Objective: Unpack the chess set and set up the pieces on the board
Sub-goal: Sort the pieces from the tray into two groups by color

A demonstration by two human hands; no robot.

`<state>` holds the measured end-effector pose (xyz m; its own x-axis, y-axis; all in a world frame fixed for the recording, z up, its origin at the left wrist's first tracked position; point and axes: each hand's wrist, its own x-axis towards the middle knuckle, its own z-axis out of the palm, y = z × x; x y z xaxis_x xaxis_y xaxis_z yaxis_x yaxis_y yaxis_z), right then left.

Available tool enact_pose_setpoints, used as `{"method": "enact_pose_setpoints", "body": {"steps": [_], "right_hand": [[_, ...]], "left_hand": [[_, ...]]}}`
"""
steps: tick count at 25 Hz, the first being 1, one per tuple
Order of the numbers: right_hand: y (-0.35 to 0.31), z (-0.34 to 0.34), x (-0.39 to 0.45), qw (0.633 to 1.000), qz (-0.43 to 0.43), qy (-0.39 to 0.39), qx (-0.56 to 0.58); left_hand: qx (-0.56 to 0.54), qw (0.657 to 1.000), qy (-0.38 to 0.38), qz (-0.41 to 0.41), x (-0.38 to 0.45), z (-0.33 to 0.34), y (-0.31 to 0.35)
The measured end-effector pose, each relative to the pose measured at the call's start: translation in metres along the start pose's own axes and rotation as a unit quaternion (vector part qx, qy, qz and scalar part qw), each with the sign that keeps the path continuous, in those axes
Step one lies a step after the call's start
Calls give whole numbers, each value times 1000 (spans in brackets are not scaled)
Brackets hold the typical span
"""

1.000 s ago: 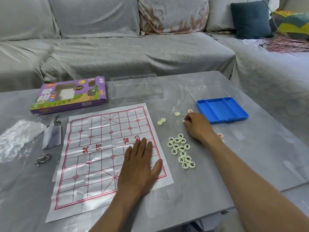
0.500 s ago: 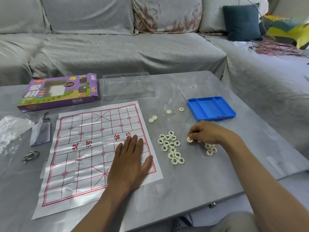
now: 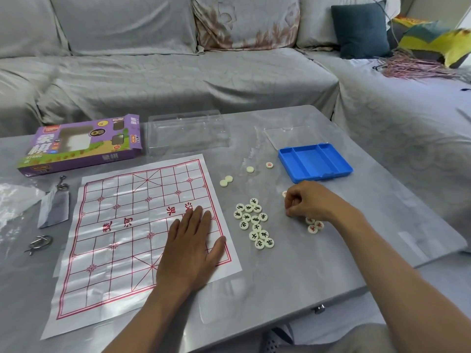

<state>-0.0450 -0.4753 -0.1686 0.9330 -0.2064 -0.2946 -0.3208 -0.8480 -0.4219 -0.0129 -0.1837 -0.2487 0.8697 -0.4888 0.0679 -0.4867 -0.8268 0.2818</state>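
Hands sorting xiangqi pieces beside a paper board (image 3: 132, 225).
Right hand (image 3: 309, 200) curls, its hold hidden, over red-marked pieces (image 3: 314, 225); left hand (image 3: 193, 240) presses flat on the board.

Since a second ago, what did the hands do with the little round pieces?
The right hand came back from near the blue tray toward the red-lettered pieces, fingers curled over them; what it grips is hidden. The left hand stayed flat on the board. The black-lettered pile stayed put.

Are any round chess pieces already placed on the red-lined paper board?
No. The red-lined paper board carries only the flat left hand; the round cream pieces lie beside it on the grey table.
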Motion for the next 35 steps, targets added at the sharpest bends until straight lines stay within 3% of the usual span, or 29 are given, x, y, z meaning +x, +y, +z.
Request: {"method": "enact_pose_setpoints", "body": {"steps": [5, 8, 12, 18, 24, 27, 31, 35], "right_hand": [[-9, 11, 31, 987, -20, 157, 27], [-21, 26, 62, 988, 0, 156, 7], [-25, 32, 81, 987, 43, 119, -102], [-29, 31, 77, 972, 22, 218, -86], [-24, 15, 53, 995, 12, 94, -21], [-15, 6, 33, 998, 35, 33, -43], [-20, 11, 30, 991, -7, 132, -27], [-36, 34, 61, 990, -46, 128, -40]], "left_hand": [[-7, 1000, 2, -1, 0, 2, -1], [-4, 1000, 6, -1, -1, 2, -2], [-7, 1000, 3, -3, -1, 1, -1], [-5, 1000, 7, -1, -1, 2, -2], [1, 1000, 4, 1, 0, 3, -3], [-4, 1000, 10, 3, 0, 2, -1], [3, 1000, 6, 3, -1, 1, -1], [-3, 1000, 3, -2, -1, 1, -1]]}}
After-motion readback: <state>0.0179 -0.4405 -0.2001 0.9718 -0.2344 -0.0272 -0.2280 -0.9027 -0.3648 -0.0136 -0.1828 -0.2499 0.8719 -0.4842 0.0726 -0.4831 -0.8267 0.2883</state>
